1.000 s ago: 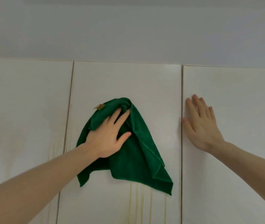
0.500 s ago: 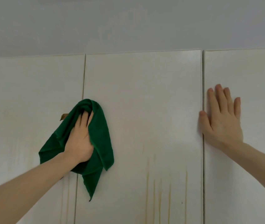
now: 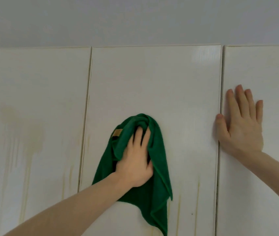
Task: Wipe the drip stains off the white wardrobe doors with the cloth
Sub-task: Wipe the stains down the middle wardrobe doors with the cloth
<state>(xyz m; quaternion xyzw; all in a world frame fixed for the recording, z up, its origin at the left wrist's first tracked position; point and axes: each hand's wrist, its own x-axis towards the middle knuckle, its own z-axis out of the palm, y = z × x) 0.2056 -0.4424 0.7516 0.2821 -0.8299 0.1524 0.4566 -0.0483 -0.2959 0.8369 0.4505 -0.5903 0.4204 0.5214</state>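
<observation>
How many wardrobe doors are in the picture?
3. The left door carries yellowish drips, the middle door has the left hand pressing the green cloth on it, and the right door has the right hand flat on it. More may lie outside the view.

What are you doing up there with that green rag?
A person is cleaning white wardrobe doors. The left hand presses a green cloth against the middle door, fingers curled into the fabric. The right hand lies flat on the right door, beside the gap. Yellowish drip stains show low on the middle door, and more mark the left door.
</observation>
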